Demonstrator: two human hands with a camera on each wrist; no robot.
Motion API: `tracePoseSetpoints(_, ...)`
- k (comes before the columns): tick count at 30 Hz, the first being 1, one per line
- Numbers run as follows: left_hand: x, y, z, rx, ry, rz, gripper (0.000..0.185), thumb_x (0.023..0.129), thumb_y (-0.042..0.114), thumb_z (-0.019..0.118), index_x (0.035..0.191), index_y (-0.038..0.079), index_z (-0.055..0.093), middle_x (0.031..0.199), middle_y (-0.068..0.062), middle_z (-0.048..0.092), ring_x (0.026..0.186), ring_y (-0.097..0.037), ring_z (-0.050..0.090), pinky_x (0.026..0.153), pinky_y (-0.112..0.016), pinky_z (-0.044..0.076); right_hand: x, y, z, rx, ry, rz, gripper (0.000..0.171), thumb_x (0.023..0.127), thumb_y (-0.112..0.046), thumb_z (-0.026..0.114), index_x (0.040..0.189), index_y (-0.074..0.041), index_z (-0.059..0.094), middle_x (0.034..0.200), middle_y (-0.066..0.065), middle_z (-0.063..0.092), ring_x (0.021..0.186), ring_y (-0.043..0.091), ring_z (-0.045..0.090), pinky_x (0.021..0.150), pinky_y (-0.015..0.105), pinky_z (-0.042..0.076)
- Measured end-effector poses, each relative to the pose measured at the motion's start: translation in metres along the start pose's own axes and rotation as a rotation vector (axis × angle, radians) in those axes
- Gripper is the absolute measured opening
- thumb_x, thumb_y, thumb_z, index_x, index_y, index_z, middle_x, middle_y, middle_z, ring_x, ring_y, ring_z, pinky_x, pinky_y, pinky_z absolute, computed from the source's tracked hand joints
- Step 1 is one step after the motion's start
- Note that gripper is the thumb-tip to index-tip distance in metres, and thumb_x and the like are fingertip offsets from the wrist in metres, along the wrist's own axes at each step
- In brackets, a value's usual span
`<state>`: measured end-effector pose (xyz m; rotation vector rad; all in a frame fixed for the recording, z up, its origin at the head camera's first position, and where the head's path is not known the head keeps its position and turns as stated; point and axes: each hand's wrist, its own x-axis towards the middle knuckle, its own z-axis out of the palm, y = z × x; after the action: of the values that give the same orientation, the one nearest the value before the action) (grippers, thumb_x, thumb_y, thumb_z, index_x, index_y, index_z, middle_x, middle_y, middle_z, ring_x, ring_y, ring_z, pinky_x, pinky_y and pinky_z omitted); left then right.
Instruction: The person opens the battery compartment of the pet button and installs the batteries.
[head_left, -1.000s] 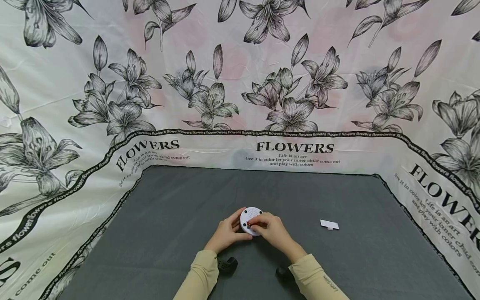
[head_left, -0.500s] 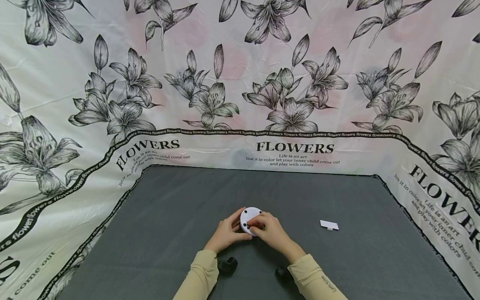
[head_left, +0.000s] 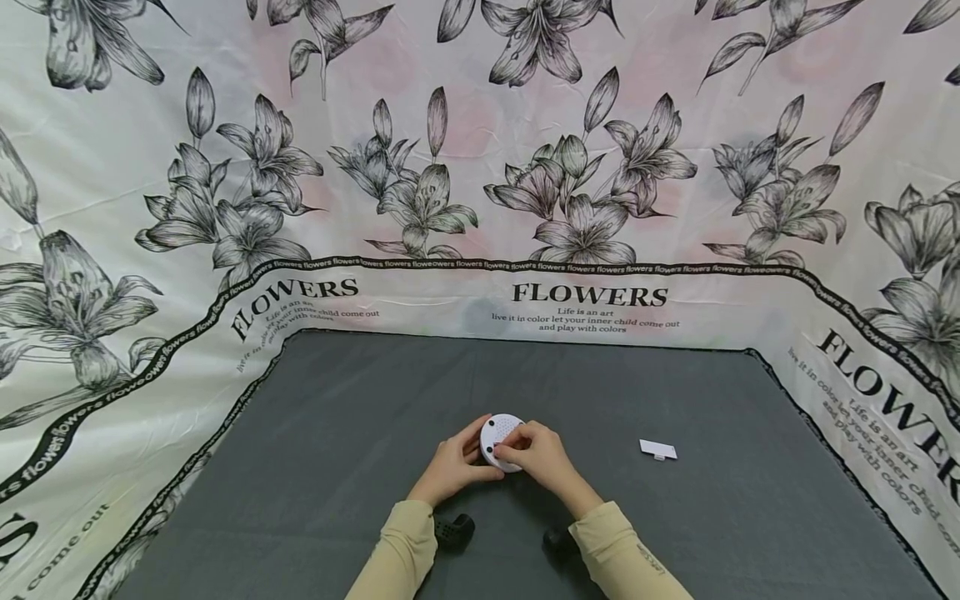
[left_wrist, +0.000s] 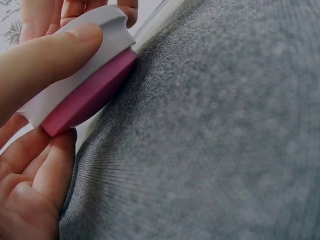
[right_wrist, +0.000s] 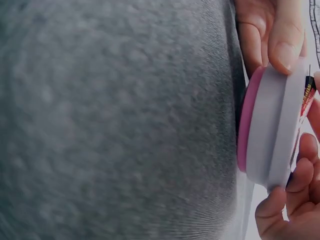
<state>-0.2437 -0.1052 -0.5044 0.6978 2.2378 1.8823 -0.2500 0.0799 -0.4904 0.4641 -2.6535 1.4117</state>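
In the head view my left hand (head_left: 446, 468) grips the left side of a round white device (head_left: 493, 433) with a perforated face and several black dots. The wrist views show a pink layer (left_wrist: 95, 95) on its far side, turned to the table. A red and black battery (right_wrist: 307, 97) shows along the device's face in the right wrist view. My right hand (head_left: 543, 458) pinches at it over the face, and covers it in the head view. My left thumb (right_wrist: 285, 52) lies on the white rim.
A small white cover with a tab (head_left: 658, 450) lies to the right on the grey tabletop (head_left: 375, 400). Dark rounded pieces (head_left: 454, 533) sit beside the wrists. A flower-printed cloth (head_left: 585, 167) surrounds the table on the back and sides.
My right hand's fingertips have shifted on the device's face, hiding the red that showed earlier. The right wrist has edged left. My left hand and the device stay in place.
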Motion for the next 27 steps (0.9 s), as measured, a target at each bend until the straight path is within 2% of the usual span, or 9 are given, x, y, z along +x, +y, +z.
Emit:
tracePoseSetpoints(5,-0.001,0.002,0.000,-0.007,-0.003,0.004,0.085,0.074,0.005,0.078,0.144,0.008,0.031,0.143,-0.014,0.034,0.127,-0.025,0.038,0.096,-0.031,0.040,0.002,-0.003,0.000,-0.046,-0.004,0.004,0.016,0.073,-0.019,0.078,0.068,-0.013,0.065,0.069,-0.003,0.046,0.062,0.011,0.044,0.053,0.024,0.039)
tracePoseSetpoints(10,-0.002,0.004,0.000,-0.007,-0.004,-0.002,0.084,0.075,0.004,0.078,0.144,0.007,0.030,0.143,-0.015,0.034,0.127,-0.026,0.037,0.097,-0.035,0.039,0.003,-0.003,0.003,-0.049,-0.003,0.018,0.017,0.070,-0.016,0.078,0.066,-0.012,0.061,0.068,-0.002,0.044,0.060,0.011,0.041,0.051,0.024,0.037)
tracePoseSetpoints(19,0.000,0.002,0.000,-0.022,0.003,-0.014,0.084,0.074,0.003,0.078,0.144,0.007,0.032,0.142,-0.017,0.035,0.126,-0.026,0.038,0.095,-0.034,0.041,0.005,0.001,0.002,-0.049,-0.013,-0.009,0.020,0.068,-0.015,0.079,0.062,-0.013,0.060,0.066,-0.003,0.042,0.058,0.011,0.040,0.050,0.024,0.036)
tracePoseSetpoints(27,0.008,-0.029,-0.001,-0.010,0.020,-0.011,0.089,0.071,0.006,0.080,0.145,0.004,0.030,0.143,-0.014,0.034,0.126,-0.025,0.039,0.094,-0.029,0.041,0.005,0.001,0.000,-0.069,-0.025,-0.018,0.022,0.068,-0.015,0.081,0.060,-0.013,0.061,0.064,-0.004,0.042,0.057,0.010,0.040,0.050,0.024,0.036)
